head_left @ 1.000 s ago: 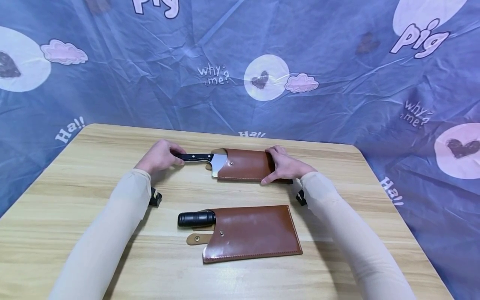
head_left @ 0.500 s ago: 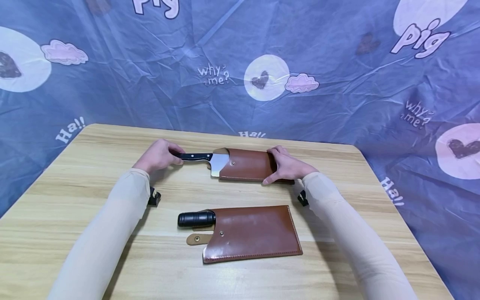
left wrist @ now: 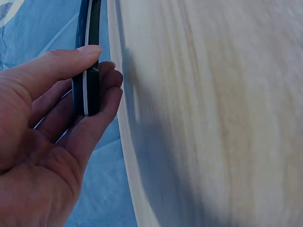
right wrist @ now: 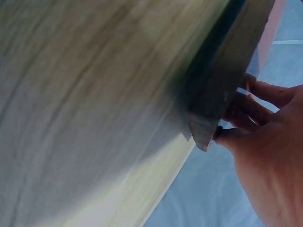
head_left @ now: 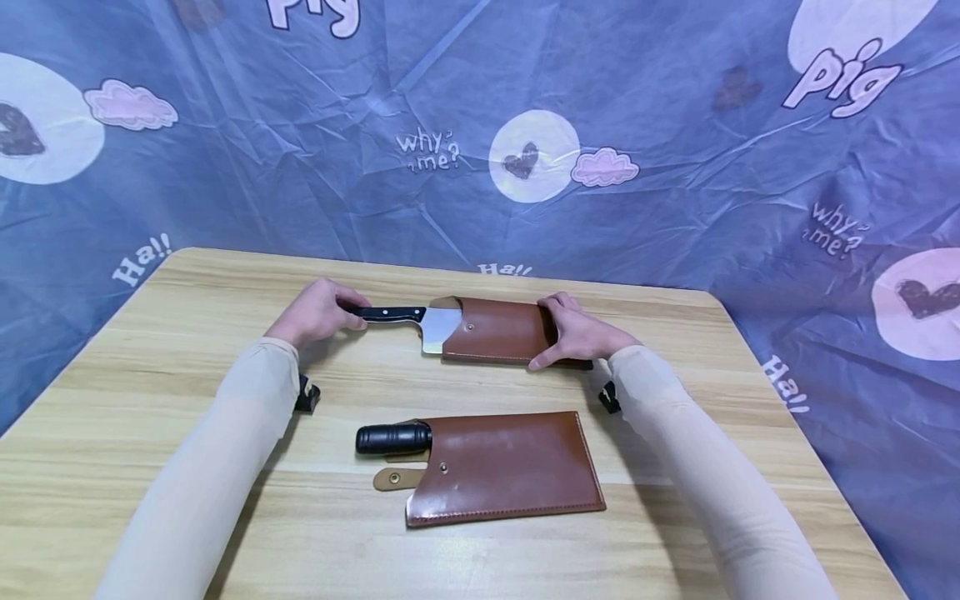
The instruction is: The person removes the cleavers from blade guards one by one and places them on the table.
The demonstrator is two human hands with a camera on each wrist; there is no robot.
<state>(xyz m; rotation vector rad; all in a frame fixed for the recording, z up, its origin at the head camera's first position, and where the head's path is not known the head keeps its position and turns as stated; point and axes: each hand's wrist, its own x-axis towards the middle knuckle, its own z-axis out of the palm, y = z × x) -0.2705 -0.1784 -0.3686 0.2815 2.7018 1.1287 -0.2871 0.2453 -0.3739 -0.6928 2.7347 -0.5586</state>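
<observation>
Near the back of the table lies a cleaver with a black riveted handle [head_left: 390, 313], its blade [head_left: 441, 332] partly inside a brown leather sheath [head_left: 502, 330]. My left hand [head_left: 317, 310] pinches the butt of that handle; in the left wrist view the thumb lies on one side of the handle [left wrist: 86, 92] and the fingers on the other. At the sheath's right end my right hand [head_left: 581, 333] grips across it, thumb at the front edge, fingers at the back edge. The right wrist view shows the sheath [right wrist: 227, 71] edge-on, slightly raised at that end.
Closer to me lies a second, larger brown sheath [head_left: 517, 467] with a black rounded handle [head_left: 392, 438] sticking out leftward and a tan snap strap [head_left: 397, 478] lying loose. Both are on a light wooden table [head_left: 187, 333]. A blue printed cloth [head_left: 337, 200] hangs behind it.
The sheath in my right hand has slid slightly to the right, so more of the blade shows. My left hand shifted slightly left, then stayed put with the handle.
</observation>
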